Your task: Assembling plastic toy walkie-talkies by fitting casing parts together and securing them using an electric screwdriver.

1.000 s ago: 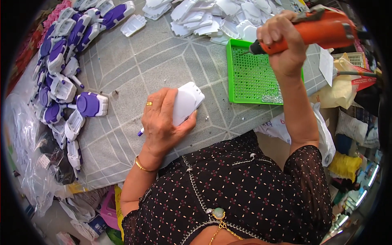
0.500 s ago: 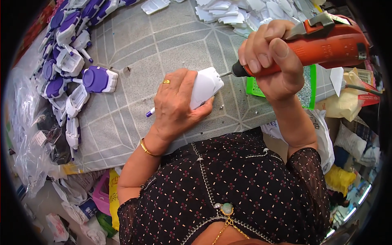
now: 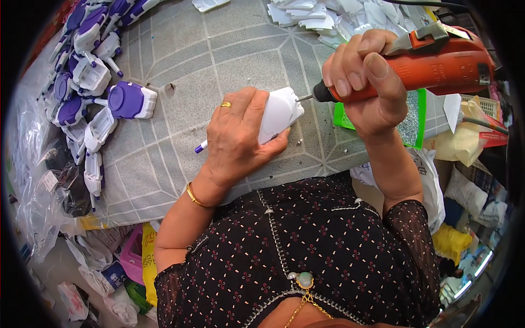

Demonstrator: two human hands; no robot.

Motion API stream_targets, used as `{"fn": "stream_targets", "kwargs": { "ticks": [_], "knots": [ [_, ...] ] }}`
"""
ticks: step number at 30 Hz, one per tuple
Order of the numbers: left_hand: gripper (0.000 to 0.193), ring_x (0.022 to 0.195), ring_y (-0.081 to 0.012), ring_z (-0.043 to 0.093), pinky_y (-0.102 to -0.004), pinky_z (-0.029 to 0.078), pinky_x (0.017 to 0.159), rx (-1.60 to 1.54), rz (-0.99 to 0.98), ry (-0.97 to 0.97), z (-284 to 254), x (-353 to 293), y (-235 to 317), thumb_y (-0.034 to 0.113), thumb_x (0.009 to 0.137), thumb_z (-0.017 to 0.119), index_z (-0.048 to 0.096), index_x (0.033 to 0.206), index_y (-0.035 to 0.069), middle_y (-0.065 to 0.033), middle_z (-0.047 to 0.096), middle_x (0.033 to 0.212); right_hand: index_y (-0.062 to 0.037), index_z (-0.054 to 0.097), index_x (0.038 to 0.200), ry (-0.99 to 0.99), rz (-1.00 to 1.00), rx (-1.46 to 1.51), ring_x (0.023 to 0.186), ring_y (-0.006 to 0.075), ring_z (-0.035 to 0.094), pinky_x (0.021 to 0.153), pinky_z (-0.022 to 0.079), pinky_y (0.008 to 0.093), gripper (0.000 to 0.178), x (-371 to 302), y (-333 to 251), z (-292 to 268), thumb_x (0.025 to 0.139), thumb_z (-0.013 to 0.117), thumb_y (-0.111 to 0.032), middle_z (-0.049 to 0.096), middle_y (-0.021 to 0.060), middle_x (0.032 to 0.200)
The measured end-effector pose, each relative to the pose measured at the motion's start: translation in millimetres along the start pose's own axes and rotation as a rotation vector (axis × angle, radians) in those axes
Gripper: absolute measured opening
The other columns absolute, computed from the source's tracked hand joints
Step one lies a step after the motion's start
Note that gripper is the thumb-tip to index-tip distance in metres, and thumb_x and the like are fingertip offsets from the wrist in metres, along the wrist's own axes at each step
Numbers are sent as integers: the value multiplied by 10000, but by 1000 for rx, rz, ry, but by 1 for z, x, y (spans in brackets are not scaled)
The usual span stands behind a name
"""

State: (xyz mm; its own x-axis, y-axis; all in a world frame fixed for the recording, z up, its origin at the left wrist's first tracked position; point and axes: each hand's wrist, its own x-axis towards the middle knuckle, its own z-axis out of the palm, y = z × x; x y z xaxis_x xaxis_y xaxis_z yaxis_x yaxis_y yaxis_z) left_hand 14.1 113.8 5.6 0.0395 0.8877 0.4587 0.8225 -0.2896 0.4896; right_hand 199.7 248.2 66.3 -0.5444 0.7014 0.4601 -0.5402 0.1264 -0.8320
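My left hand [image 3: 236, 131] is wrapped over a white plastic casing [image 3: 280, 116], and a purple-tipped end sticks out past my wrist side. In my right hand [image 3: 367, 82] is a red electric screwdriver [image 3: 443, 63], held level with its black nose toward the casing. Its thin bit [image 3: 305, 98] reaches the casing's right end, where small holes show. Whether the bit sits in a screw cannot be made out. Beneath my right wrist is a green tray [image 3: 420, 117] holding many small silvery pieces, probably screws.
Purple-and-white plastic units [image 3: 131, 101] are heaped along the table's left side, several with open white shells. White flat plastic parts [image 3: 320, 16] are piled at the far edge. A grey patterned cloth [image 3: 180, 60] covers the table. Clear plastic bags [image 3: 35, 164] hang at the left.
The view has shifted slightly. Both hands keep their grips, and the screwdriver's bit stays at the casing's right end.
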Motion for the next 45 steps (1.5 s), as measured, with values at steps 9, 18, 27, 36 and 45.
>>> {"fn": "stream_targets", "kwargs": {
  "ticks": [9,18,27,36,45],
  "knots": [
    [621,978,-324,634,-423,535,779,-7,5,2,0,1,-2,260,688,837,606,1212,20,-144,627,1126,-101,556,1106,29,2,-13,625,124,498,674,457,336,151,-1,4,-1,1017,567,-223,488,-15,741],
    [626,978,-326,632,-423,530,773,13,17,1,1,1,-1,262,691,835,602,1216,12,-147,626,1128,-112,466,907,34,30,-23,565,115,462,606,439,315,142,3,7,9,1004,554,-167,461,-9,685],
    [622,969,-331,622,-424,526,780,47,21,-32,-1,4,1,295,715,834,599,1209,1,-145,606,1142,-109,431,826,-32,71,-43,503,104,426,540,425,293,266,5,13,13,973,633,-200,451,-4,637],
    [637,983,-336,631,-434,528,776,26,27,-2,1,1,1,295,706,840,598,1219,5,-155,628,1127,-75,512,877,-222,48,-83,516,121,481,561,473,301,206,12,6,12,947,672,-185,492,19,657],
    [688,1061,-355,589,-448,495,872,38,-55,-9,-2,7,12,299,696,859,577,1257,16,-162,610,1183,-42,532,1136,396,13,-20,586,118,524,616,484,312,321,24,-28,12,962,730,-225,525,8,723]
  ]
}}
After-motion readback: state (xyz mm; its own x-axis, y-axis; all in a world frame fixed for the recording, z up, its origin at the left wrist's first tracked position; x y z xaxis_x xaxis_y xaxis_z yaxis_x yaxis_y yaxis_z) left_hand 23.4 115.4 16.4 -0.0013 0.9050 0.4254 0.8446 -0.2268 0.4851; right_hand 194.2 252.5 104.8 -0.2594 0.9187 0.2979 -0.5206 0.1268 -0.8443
